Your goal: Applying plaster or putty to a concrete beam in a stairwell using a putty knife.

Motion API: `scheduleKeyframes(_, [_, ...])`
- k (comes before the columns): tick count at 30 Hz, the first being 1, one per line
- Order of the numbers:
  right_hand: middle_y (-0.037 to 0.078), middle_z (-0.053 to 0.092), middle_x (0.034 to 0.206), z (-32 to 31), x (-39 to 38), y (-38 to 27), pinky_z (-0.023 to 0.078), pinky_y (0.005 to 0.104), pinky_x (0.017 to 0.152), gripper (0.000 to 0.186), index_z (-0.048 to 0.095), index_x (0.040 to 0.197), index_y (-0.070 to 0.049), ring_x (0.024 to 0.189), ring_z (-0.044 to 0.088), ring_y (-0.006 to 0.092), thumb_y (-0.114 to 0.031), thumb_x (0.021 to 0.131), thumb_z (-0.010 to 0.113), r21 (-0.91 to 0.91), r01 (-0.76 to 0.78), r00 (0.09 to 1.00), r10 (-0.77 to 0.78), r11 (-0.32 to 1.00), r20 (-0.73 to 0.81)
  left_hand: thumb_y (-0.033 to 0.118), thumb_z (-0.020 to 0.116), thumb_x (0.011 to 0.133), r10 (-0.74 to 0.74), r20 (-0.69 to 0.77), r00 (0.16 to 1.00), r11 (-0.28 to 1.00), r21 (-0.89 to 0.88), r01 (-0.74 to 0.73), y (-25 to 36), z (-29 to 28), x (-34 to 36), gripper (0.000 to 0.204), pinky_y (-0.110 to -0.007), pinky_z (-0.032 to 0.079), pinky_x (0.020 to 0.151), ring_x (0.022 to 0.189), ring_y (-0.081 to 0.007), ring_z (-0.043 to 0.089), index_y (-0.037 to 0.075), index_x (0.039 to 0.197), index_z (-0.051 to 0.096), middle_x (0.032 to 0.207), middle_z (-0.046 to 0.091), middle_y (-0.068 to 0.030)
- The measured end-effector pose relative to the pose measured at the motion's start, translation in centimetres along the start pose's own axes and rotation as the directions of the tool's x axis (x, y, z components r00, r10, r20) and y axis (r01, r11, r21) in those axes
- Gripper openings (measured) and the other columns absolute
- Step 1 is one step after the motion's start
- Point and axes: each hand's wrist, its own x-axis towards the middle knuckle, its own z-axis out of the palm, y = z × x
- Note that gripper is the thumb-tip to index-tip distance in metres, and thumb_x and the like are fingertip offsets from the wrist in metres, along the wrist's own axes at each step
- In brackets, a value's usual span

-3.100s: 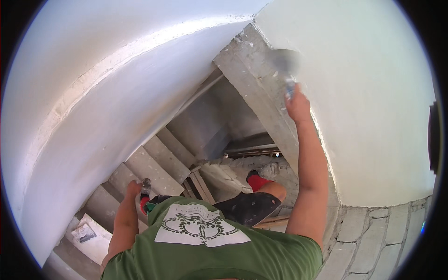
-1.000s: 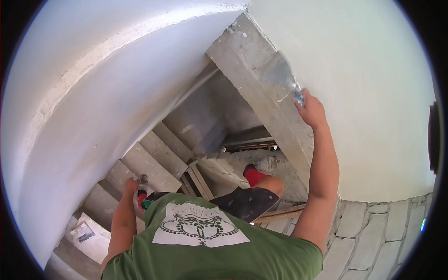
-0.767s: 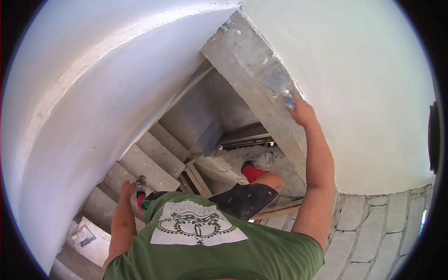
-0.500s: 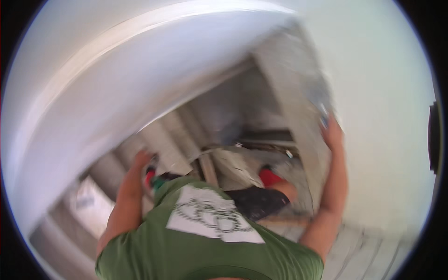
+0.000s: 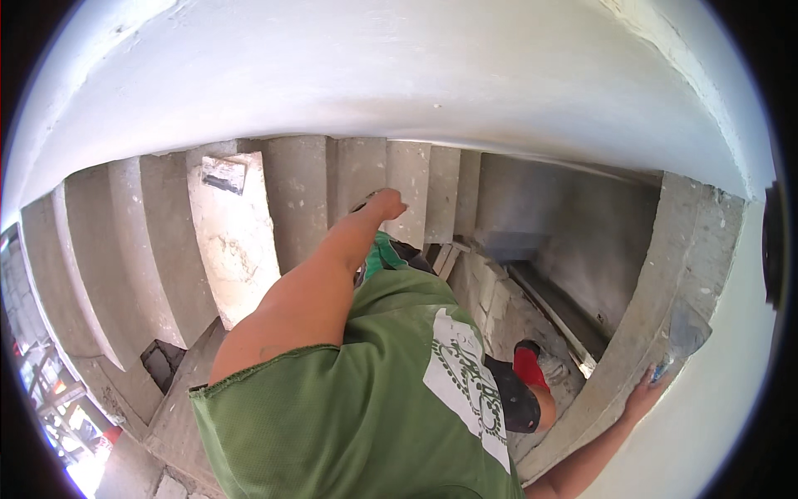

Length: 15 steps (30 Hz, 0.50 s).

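The right hand [image 5: 643,396] is gripping the putty knife [image 5: 687,330], its blade lying over the concrete ledge [image 5: 683,241] by the white wall [image 5: 721,387]! The left hand [image 5: 387,205] is hanging curled above the steps [image 5: 298,195], contents unclear.

No word or number can be clearly read. The person's green T-shirt [image 5: 349,403] bears a white printed panel [image 5: 466,389] with bold dark-green shapes, some resembling letters, and rows of dots, slanted and distorted by the cloth.
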Motion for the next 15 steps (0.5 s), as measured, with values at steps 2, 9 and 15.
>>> scheduleKeyframes(2, [0.025,0.056,0.126,0.3,-2.2,-2.1,0.046,0.0404,0.089,0.063,0.037,0.138,0.007,0.105,0.06,0.0359,-0.035,0.095,0.056,0.18,-0.449,0.876,0.392,0.875,0.28,0.031,0.058,0.083,0.044,0.049,0.998,0.996,0.08,-0.048,-0.4,1.0,0.7,0.04,-0.048,0.048,0.089,0.102,-0.0402,0.061,-0.003,0.103,0.064,0.108,0.063,-0.026])
scheduleKeyframes(9, [0.02,0.062,0.083,11.6,-8.7,-11.6,0.046,0.0437,0.067,0.038,0.057,0.102,-0.002,0.076,0.06,0.0387,-0.034,0.084,0.067,0.523,-0.305,0.95,0.212,0.796,0.23,0.033,0.055,0.08,0.059,0.146,0.987,0.988,0.13,-0.079,-0.3,-3.2,-3.1,0.041,-0.046,0.047,0.089,0.103,-0.0396,0.06,0.005,0.109,0.063,0.106,0.064,-0.0246])
scheduleKeyframes(15, [0.022,0.062,0.082,6.7,-7.3,-12.5,0.045,0.0465,0.068,0.038,0.054,0.094,-0.004,0.081,0.059,0.0434,-0.038,0.083,0.066,0.587,-0.382,0.922,0.249,0.714,0.298,0.043,0.063,0.08,0.072,0.156,0.985,0.91,0.393,-0.129,1.8,-5.6,2.3,0.059,-0.046,0.045,0.093,0.107,-0.042,0.058,-0.006,0.111,0.059,0.109,0.061,-0.0293])
